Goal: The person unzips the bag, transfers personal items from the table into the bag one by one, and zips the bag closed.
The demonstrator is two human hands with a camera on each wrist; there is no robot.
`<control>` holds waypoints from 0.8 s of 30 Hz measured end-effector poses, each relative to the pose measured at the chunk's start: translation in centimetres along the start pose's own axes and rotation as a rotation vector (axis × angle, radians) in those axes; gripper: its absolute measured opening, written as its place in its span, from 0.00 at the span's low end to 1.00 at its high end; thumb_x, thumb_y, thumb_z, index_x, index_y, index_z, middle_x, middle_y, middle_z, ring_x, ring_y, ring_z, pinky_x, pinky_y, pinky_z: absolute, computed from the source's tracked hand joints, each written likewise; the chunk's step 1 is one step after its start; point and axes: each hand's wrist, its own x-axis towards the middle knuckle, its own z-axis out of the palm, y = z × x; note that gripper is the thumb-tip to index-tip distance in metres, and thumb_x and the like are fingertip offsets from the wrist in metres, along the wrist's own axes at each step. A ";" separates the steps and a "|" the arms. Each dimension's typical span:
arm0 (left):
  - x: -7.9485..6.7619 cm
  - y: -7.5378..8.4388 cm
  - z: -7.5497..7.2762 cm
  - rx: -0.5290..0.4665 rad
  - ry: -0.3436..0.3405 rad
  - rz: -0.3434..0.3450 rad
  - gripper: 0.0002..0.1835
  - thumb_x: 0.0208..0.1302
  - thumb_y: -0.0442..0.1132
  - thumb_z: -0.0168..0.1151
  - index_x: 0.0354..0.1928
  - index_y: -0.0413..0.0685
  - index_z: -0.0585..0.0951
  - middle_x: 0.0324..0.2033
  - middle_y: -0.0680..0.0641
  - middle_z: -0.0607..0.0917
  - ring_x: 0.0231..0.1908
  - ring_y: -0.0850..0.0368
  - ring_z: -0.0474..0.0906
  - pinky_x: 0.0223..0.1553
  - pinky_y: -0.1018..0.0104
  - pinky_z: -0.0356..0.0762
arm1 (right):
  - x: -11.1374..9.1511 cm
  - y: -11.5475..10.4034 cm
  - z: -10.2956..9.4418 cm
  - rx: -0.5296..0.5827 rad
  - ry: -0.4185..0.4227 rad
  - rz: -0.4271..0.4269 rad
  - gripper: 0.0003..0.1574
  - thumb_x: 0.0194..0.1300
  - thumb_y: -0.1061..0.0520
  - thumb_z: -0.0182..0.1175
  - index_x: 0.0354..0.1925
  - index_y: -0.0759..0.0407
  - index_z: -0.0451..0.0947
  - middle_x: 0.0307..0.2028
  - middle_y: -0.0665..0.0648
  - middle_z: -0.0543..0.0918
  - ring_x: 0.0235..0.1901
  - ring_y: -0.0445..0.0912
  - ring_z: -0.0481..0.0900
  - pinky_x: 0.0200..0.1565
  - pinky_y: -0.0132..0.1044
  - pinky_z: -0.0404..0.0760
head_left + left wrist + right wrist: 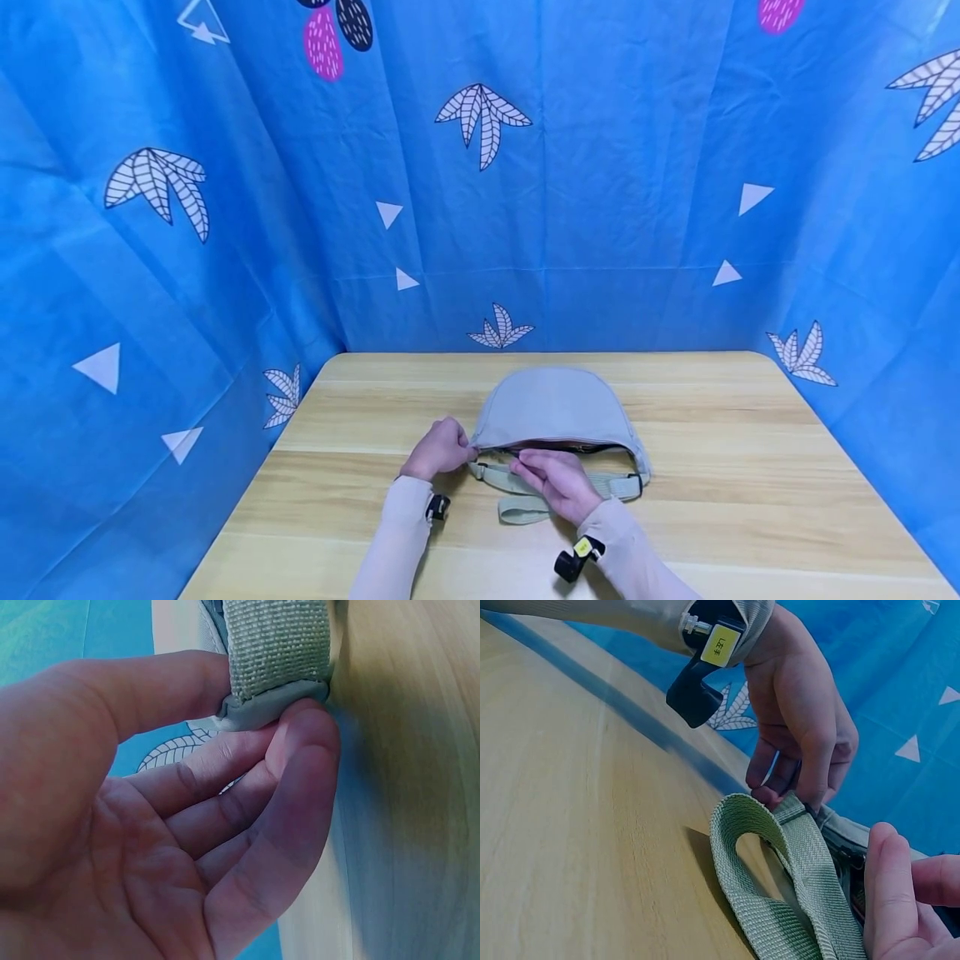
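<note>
A light grey half-moon shoulder bag (555,404) lies on the table, its curved side away from me. Along its near edge the zipper (577,447) gapes, showing a dark inside. My left hand (442,448) pinches the bag's left corner between thumb and index finger, where the webbing strap (279,649) is sewn into a fabric tab (262,706). With fingertips together at the left part of the zipper, my right hand (562,483) pinches the zipper pull, which the fingers hide. The pale green strap loops (772,922) in front of the bag, under the right hand.
The wooden table (750,500) carries the bag near its middle. Blue patterned cloth (615,183) hangs behind and on both sides. A black buckle (635,485) joins the strap at the bag's right end. Each wrist wears a small black camera (573,562).
</note>
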 end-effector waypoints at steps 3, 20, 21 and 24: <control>0.0 0.1 0.0 -0.005 -0.003 -0.007 0.25 0.63 0.34 0.70 0.11 0.53 0.69 0.11 0.55 0.73 0.15 0.61 0.70 0.21 0.70 0.70 | -0.1 -0.2 -0.2 0.003 -0.008 -0.002 0.11 0.68 0.74 0.58 0.47 0.72 0.82 0.38 0.61 0.91 0.43 0.48 0.91 0.54 0.33 0.87; 0.1 -0.1 0.0 -0.013 -0.008 -0.017 0.18 0.63 0.34 0.71 0.16 0.44 0.78 0.17 0.45 0.85 0.17 0.59 0.74 0.21 0.69 0.73 | -0.1 -0.7 -0.7 -0.004 -0.027 -0.001 0.21 0.69 0.74 0.56 0.58 0.81 0.70 0.37 0.60 0.91 0.42 0.47 0.91 0.54 0.31 0.87; 0.1 -0.1 0.0 -0.015 -0.009 -0.019 0.17 0.63 0.34 0.71 0.17 0.42 0.79 0.18 0.45 0.85 0.17 0.59 0.74 0.21 0.68 0.73 | -0.1 -0.7 -0.7 -0.003 -0.027 0.000 0.20 0.69 0.74 0.56 0.58 0.81 0.71 0.37 0.60 0.91 0.42 0.47 0.91 0.54 0.31 0.87; 0.1 -0.1 0.0 -0.019 -0.009 -0.023 0.15 0.63 0.34 0.71 0.19 0.39 0.81 0.18 0.45 0.85 0.17 0.59 0.74 0.21 0.68 0.74 | -0.1 -0.7 -0.7 -0.006 -0.025 -0.001 0.17 0.70 0.74 0.56 0.56 0.80 0.73 0.37 0.60 0.91 0.42 0.46 0.91 0.53 0.31 0.87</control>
